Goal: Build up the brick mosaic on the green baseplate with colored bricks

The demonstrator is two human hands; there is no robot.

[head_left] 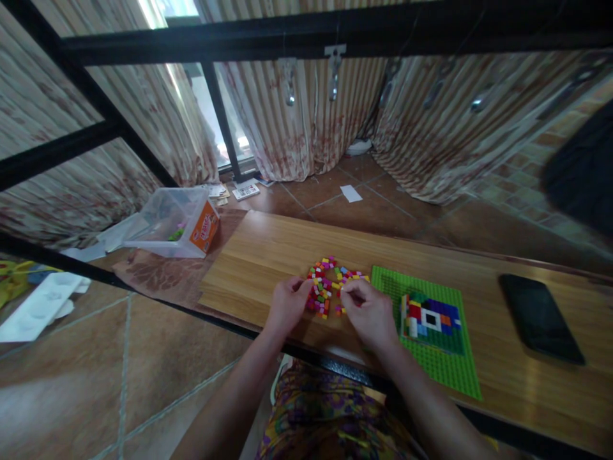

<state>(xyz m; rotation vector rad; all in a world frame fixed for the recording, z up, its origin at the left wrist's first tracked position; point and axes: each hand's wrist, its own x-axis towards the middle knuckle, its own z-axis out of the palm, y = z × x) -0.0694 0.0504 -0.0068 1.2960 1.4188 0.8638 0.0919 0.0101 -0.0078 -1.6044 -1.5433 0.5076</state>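
Small colourful building bricks lie in a loose pile on the wooden tabletop. At the pile's left edge is my left hand, thumb and fingertips pressed together; whatever they may hold is too small to make out. My right hand is closed in a pinch over the right side of the pile, its fingertips hiding what is between them. Just right of that hand lies a green baseplate. It carries a flat multicoloured brick build with a white square around a dark centre.
A black phone lies on the table's right part. Beyond the left end stands a clear plastic box with an orange label and a few pieces inside. Black metal bars cross above the table, with clips hanging from them.
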